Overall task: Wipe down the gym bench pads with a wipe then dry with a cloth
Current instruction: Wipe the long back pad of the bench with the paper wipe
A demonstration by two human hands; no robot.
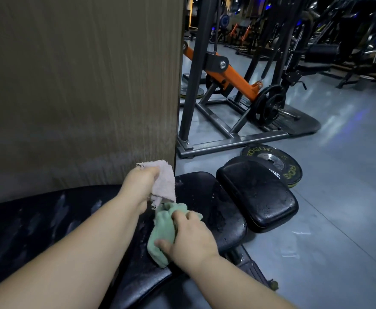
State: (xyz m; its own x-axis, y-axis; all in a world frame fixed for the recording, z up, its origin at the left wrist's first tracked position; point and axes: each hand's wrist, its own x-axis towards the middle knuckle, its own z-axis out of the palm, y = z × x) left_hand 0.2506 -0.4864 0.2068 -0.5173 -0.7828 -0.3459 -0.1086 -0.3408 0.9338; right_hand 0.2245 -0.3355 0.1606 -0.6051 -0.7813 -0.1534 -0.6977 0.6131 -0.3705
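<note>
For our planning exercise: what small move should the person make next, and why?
Probably slide the green cloth, held under the right hand, forward along the seat pad: droplets show there, and the left hand holds the pink cloth clear.

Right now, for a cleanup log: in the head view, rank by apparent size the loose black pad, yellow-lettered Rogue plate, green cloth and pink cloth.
1. loose black pad
2. yellow-lettered Rogue plate (partly hidden, farther: unsure)
3. green cloth
4. pink cloth, close to green; both bunched
</note>
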